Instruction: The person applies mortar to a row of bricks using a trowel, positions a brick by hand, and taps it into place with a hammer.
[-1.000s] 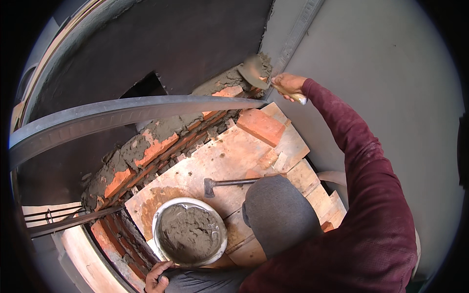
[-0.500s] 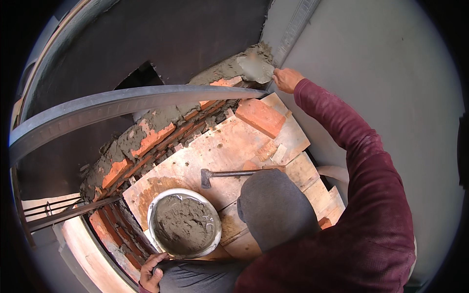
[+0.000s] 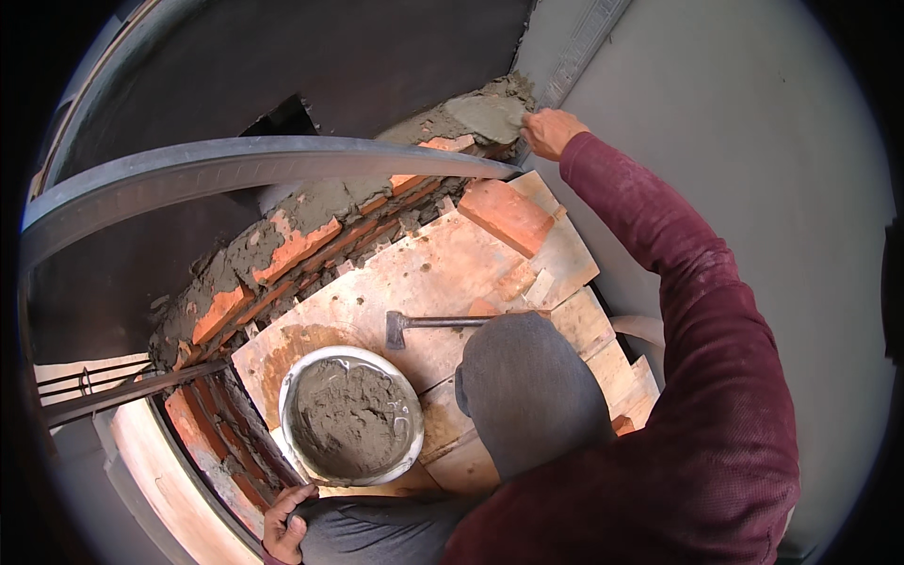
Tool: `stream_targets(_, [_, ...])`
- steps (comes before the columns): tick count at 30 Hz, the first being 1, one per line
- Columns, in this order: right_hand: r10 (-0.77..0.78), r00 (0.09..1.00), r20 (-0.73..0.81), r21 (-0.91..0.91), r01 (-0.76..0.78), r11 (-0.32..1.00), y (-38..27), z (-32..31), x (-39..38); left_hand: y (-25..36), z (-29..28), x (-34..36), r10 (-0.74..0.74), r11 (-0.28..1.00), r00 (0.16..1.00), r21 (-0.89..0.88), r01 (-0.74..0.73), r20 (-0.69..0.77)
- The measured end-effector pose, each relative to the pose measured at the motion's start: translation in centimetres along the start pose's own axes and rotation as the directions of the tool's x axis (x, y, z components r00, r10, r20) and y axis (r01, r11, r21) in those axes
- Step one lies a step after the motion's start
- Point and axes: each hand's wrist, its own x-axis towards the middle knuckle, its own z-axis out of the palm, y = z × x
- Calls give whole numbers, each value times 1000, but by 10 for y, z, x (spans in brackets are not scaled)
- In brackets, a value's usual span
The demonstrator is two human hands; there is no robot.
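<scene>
At the far end of the low brick wall, my right hand is closed round the handle of a trowel. Its blade lies on wet grey mortar in the corner, and my fingers hide most of the handle. My left hand rests on my knee with thumb and fingers apart, holding nothing. Just beyond that hand stands a white bucket with grey mortar inside.
A metal channel crosses above the wall. On the boards lie a hammer, an orange brick and small brick pieces. A smooth grey wall rises on the right. Dark sheeting stands behind the bricks.
My right hand and the trowel have shifted slightly left, and the blade now lies flatter against the mortar. My left hand remains on my knee. The view has tilted a little.
</scene>
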Motion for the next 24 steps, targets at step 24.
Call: stream_targets(24, [-353, 796, 492, 117, 341, 933, -54, -173, -151, -142, -78, 69, -481, 876, 877, -37, 480, -4])
